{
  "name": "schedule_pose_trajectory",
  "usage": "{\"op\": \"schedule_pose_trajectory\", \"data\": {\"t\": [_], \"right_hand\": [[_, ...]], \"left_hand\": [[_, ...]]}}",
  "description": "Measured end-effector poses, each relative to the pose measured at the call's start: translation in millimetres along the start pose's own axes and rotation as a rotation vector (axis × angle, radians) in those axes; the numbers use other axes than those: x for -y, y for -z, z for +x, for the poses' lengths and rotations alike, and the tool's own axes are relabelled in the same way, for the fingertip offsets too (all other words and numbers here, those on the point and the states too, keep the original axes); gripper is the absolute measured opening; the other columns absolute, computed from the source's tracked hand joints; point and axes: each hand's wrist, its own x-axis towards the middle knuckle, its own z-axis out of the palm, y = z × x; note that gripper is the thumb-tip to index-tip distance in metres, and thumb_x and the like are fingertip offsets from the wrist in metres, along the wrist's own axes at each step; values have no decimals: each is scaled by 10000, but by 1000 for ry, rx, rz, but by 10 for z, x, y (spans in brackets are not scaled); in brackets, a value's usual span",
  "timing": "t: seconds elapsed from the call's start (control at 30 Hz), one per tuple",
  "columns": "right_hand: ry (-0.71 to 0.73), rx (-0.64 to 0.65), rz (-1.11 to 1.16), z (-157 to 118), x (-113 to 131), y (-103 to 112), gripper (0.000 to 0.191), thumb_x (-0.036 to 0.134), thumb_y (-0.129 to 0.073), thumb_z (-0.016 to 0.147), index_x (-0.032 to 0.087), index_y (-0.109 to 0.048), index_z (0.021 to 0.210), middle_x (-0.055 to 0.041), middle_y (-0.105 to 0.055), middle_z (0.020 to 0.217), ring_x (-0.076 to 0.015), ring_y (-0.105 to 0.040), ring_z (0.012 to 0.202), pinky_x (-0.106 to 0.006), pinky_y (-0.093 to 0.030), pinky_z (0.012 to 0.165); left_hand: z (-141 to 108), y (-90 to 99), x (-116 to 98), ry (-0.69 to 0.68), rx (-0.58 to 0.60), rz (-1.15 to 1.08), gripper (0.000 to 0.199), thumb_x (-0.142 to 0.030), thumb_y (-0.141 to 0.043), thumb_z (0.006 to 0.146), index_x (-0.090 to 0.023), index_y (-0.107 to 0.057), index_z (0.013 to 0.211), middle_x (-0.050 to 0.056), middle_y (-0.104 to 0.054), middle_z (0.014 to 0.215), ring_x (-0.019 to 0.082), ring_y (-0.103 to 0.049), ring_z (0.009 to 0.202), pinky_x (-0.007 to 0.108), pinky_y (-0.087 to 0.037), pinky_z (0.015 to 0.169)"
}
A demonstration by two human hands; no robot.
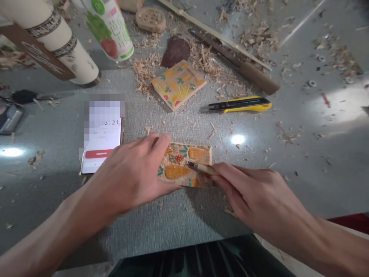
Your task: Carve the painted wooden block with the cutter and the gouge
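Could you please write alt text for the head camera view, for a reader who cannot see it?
The left hand presses a painted wooden block flat on the grey table, while the right hand works a thin carving tool across it. Behind lie a second painted block, a yellow utility knife, a phone and wood shavings.

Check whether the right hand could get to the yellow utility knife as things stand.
Probably yes. The yellow utility knife lies in the open beyond the right hand, only shavings between. But that hand holds a small tool against the painted wooden piece, so it isn't free.
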Motion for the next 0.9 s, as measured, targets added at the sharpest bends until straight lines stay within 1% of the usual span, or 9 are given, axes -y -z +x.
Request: {"op": "schedule_pose_trajectory", "data": {"t": [0.07,0.2,0.3,0.4,0.5,0.63,0.73,0.8,0.9], "right_hand": [[36,-3,-70,6,-36,44,214,198,-505,1200,215,-699,1111,29,-716,757,-145,-641,513,-355,-265,490],[131,47,-207,92,-125,199,233,99,-498,1095,240,-636,972,38,-586,681,-149,-526,492,-358,-169,508],[178,120,-198,166,-146,277,251,21,-496,991,232,-632,998,43,-580,681,-138,-460,484,-351,-152,525],[174,121,-182,189,-95,262,289,-19,-464,927,229,-606,972,45,-572,657,-129,-416,453,-351,-154,529],[112,78,-154,144,0,154,274,3,-449,1007,226,-600,954,57,-567,610,-113,-430,411,-338,-167,510],[-20,27,-47,65,61,8,301,227,-447,1218,216,-643,989,58,-589,567,-111,-484,396,-305,-194,489],[-1,16,-57,74,12,29,323,276,-460,1235,220,-646,976,44,-615,609,-119,-525,430,-315,-196,502],[60,17,-150,112,-38,107,281,191,-477,1182,229,-624,945,34,-618,648,-127,-523,457,-339,-161,522],[130,61,-255,172,-84,245,235,34,-495,982,247,-582,934,33,-567,659,-146,-470,478,-371,-118,558]], "left_hand": [[9,23,-13,27,21,-3,585,-610,-919,879,-227,-644,1225,155,-804,1180,433,-834,1036,536,-693,870],[20,36,-19,36,47,-1,602,-593,-916,872,-213,-641,1249,178,-806,1201,450,-839,1042,550,-702,868],[16,12,-14,0,11,-1,543,-603,-840,928,-208,-629,1234,179,-799,1169,452,-833,1038,567,-707,874],[-4,-17,-17,-22,-26,8,468,-554,-792,951,-211,-611,1213,163,-784,1120,437,-830,1007,554,-707,858],[-19,-22,-34,4,-37,10,435,-523,-811,938,-229,-598,1176,145,-779,1083,408,-831,951,517,-700,816],[-2,9,-57,51,-8,-2,539,-605,-884,895,-245,-587,1166,131,-795,1051,402,-831,931,508,-700,813],[19,37,-62,70,7,1,568,-595,-912,867,-244,-587,1174,143,-814,1072,417,-840,968,519,-705,848],[27,48,-61,76,14,-1,548,-574,-897,877,-240,-585,1182,160,-823,1101,428,-845,989,529,-705,852],[32,44,-57,79,32,-15,498,-558,-854,899,-247,-576,1171,166,-824,1107,440,-847,983,537,-700,824]]}}
